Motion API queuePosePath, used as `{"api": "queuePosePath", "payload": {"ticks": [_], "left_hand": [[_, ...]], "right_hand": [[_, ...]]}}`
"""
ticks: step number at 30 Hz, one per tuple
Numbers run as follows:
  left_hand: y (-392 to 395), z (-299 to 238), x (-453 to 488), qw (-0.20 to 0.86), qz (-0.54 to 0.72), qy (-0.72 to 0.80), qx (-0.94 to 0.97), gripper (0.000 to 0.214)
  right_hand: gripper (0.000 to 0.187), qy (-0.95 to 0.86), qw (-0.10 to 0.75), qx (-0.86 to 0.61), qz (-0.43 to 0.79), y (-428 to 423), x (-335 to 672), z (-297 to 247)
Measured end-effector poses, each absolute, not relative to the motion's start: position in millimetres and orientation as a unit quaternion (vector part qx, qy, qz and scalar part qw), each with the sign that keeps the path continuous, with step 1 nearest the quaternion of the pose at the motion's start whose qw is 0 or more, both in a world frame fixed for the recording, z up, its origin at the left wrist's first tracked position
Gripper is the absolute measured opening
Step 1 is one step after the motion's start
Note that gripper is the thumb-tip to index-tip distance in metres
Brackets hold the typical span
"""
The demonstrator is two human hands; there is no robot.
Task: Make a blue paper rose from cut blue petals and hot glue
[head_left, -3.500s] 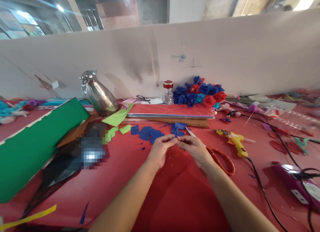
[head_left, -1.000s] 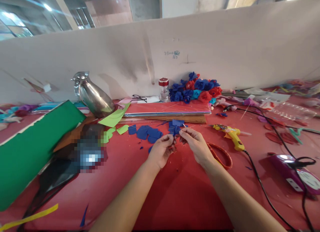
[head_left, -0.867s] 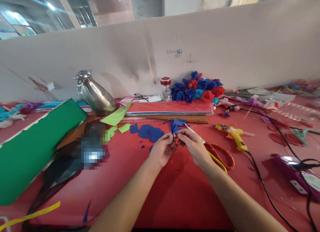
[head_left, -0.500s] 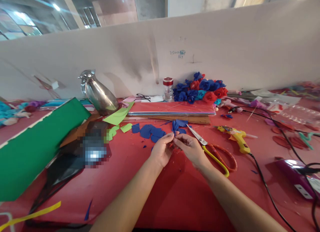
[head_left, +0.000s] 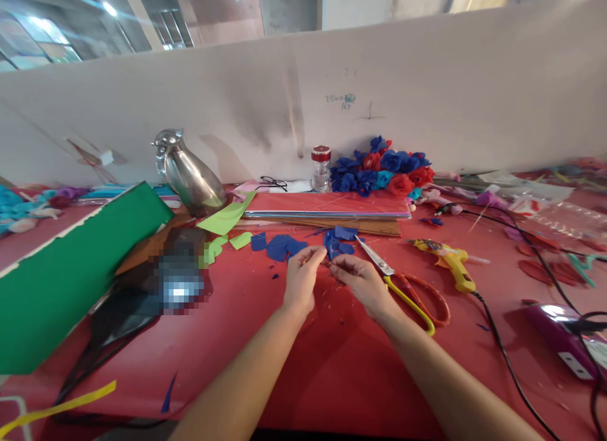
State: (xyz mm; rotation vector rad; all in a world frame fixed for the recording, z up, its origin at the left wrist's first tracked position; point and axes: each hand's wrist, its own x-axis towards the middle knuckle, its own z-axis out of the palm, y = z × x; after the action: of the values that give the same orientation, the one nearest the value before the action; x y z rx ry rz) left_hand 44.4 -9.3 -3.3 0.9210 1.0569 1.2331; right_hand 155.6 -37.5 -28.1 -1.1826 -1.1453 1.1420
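My left hand and my right hand meet over the red table, fingertips pinched together on a small blue paper piece. More blue paper cut-outs lie just beyond the fingers. What else the pinch holds is too small to tell. Scissors with yellow and red handles lie on the table right beside my right hand.
A yellow glue gun lies right of the scissors, its black cord running forward. A purple device sits far right. A green sheet and a metal jug stand left. Stacked coloured sheets and paper roses sit behind.
The scissors, earlier under my right hand, now lie on the table beside it. Both hands stay pinched together on the small blue piece and have drifted slightly.
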Motion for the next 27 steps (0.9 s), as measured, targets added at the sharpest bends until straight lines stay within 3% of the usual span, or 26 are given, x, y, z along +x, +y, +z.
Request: {"api": "queuePosePath", "payload": {"ticks": [10,19,21,25,27], "left_hand": [[-12,0,45,0.558,0.553,0.457,0.418,0.011],[-11,-1,45,0.698,0.509,0.389,0.321,0.014],[-12,-2,44,0.638,0.538,0.402,0.376,0.01],[-16,-1,40,0.394,0.593,0.412,0.568,0.006],[-18,0,38,0.324,0.583,0.405,0.625,0.008]], "right_hand": [[0.025,-0.49,0.567,-0.477,0.459,-36,156,-28],[0.029,-0.451,0.577,-0.466,0.496,-40,155,-20],[0.029,-0.443,0.579,-0.464,0.503,-40,155,-20],[0.031,-0.429,0.581,-0.466,0.511,-40,155,-22],[0.03,-0.428,0.579,-0.463,0.517,-40,155,-22]]}}
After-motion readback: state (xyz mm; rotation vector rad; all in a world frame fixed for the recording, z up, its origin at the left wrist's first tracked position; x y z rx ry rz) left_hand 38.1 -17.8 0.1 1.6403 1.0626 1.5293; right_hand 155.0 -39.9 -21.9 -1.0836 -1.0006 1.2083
